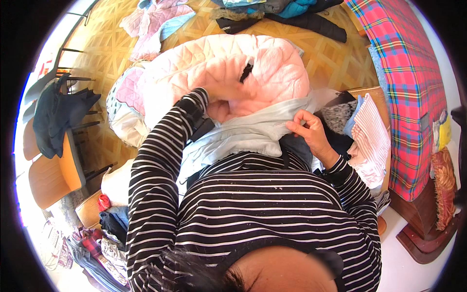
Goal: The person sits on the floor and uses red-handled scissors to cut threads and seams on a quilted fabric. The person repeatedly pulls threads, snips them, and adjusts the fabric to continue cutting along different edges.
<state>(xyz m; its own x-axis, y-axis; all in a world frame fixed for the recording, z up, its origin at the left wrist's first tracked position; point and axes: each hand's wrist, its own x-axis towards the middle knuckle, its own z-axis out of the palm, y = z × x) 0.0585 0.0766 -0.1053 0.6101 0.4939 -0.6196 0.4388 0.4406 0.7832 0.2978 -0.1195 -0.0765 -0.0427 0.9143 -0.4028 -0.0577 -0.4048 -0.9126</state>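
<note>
A pale pink quilted padded garment (219, 54) is bunched up before me, with a small dark patch showing among its folds. My left hand (230, 93) reaches over it, blurred by motion, so whether the fingers grip cloth is unclear. Across my lap lies a pale grey garment (248, 127), its upper edge against the pink padding. My right hand (310, 127) pinches the right part of this grey cloth between thumb and forefinger. Dark straps circle both wrists below the striped sleeves.
Folded clothes (368, 138) are piled at my right, beside a bed or sofa in red plaid cloth (408, 91). Ahead on the wood-patterned floor lie a pink quilted garment (160, 22) and dark jackets (284, 18). Chairs (54, 175) and more clothes (98, 248) are at left.
</note>
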